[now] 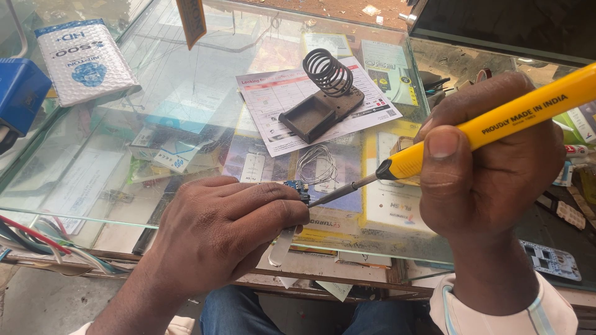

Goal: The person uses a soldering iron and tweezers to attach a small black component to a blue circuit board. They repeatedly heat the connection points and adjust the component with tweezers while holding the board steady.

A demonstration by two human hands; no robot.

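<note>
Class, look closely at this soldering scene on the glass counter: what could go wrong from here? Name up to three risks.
1. The soldering iron tip meets the small blue circuit board right beside the left hand fingertips, so a slip could burn them.
2. The hot tip works above a paper leaflet and may scorch it.
3. The loose solder wire could snag the iron.

- At your far left, a white bubble-wrap packet [84, 59] with blue print lies on the glass.
- Ahead of you, a white-and-pink printed leaflet [273, 99] lies flat.

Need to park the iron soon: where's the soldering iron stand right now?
In the head view, the soldering iron stand sits upper centre on the paper leaflet, beyond the solder wire coil.
</note>
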